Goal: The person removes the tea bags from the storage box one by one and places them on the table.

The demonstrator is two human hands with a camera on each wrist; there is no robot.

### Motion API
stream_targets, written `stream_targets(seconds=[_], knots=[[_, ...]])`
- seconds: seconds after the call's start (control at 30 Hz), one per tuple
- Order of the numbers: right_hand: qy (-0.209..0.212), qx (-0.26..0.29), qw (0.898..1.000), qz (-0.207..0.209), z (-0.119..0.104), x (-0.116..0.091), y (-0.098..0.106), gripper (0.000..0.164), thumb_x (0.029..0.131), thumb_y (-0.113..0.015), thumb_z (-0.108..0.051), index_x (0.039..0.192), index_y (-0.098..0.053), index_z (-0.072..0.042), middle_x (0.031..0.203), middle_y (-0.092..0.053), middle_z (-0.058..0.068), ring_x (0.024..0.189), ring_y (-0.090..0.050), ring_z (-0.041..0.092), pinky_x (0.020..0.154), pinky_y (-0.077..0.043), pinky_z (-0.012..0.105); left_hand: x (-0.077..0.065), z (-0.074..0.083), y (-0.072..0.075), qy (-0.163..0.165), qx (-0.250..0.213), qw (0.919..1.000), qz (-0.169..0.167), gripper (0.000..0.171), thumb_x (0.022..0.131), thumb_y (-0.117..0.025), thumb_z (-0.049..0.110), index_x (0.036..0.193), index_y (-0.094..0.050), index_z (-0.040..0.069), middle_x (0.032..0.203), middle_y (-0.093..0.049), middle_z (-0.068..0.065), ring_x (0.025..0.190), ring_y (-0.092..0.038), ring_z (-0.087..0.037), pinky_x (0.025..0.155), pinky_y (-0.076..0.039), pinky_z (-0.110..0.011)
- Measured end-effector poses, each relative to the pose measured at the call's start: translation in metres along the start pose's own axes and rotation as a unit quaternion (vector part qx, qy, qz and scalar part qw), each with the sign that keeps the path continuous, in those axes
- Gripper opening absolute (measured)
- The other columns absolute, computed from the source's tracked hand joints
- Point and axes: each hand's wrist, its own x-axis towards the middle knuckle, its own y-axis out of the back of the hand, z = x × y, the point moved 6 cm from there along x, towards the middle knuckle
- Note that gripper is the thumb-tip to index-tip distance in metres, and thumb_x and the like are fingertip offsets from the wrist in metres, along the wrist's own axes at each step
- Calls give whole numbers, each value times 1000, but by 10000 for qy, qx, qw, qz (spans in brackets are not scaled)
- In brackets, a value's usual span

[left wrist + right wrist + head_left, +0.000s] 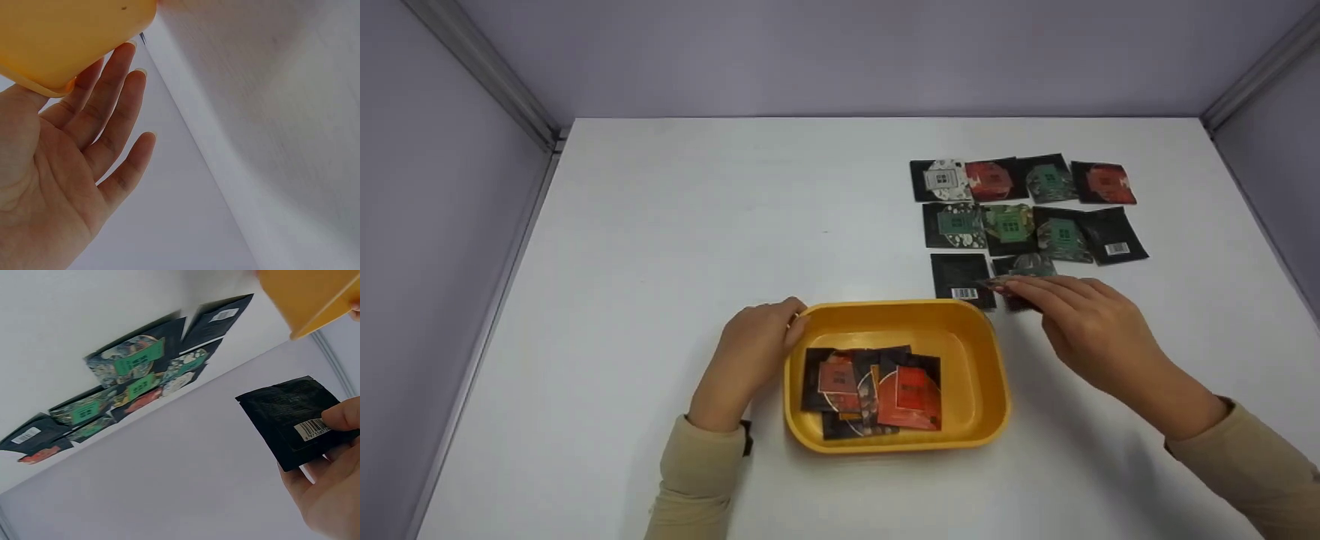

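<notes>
My left hand (754,349) grips the yellow plastic tub (969,375) at its far left corner. In the left wrist view the thumb lies over the rim and the fingers spread along the outside wall. Several flat sachets (911,401), black with red and patterned fronts, lie overlapping inside the tub. Between thumb and fingers, my right hand (1091,326) pinches a black sachet (281,413), its barcode side showing in the right wrist view. That hand is raised over the nearest row of laid-out sachets, beside the tub's far right corner. It partly covers a patterned sachet (1031,264).
Beyond the tub, to the right, sachets lie in rows on the white table (675,225). The farthest row includes a red-fronted sachet (994,180); a barcode-up sachet (949,270) lies close to the tub's far rim. Pale panels (885,60) wall the table's back and sides.
</notes>
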Motion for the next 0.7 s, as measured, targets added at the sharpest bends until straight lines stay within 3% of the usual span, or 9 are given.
stream_targets(seconds=[0.13, 0.33, 0.7], knots=[[-240, -140, 9995, 175, 21, -6, -2, 57, 78, -67, 15, 130, -64, -7, 112, -71, 16, 95, -67, 37, 78, -54, 56, 0, -1, -1, 35, -10, 10000, -36, 27, 103, -55, 28, 114, -68, 7, 101, -71, -5, 89, -64, -22, 89, -51, -40], [-625, -379, 9973, 73, 48, -14, -6, 53, 77, -74, 13, 128, -64, -2, 104, -71, 22, 88, -67, 39, 73, -54, 55, -1, -1, -1, 105, -35, 9999, -64, 28, 103, -55, 29, 115, -68, 8, 103, -71, -5, 90, -64, -22, 90, -50, -40], [-1020, -663, 9923, 220, 93, -28, -9, 40, 78, -72, 13, 117, -69, 4, 91, -71, 25, 76, -65, 40, 60, -52, 54, -1, 1, 1, 23, 13, 10000, 29, 27, 103, -55, 29, 112, -69, 8, 99, -71, -4, 88, -64, -22, 87, -51, -40]])
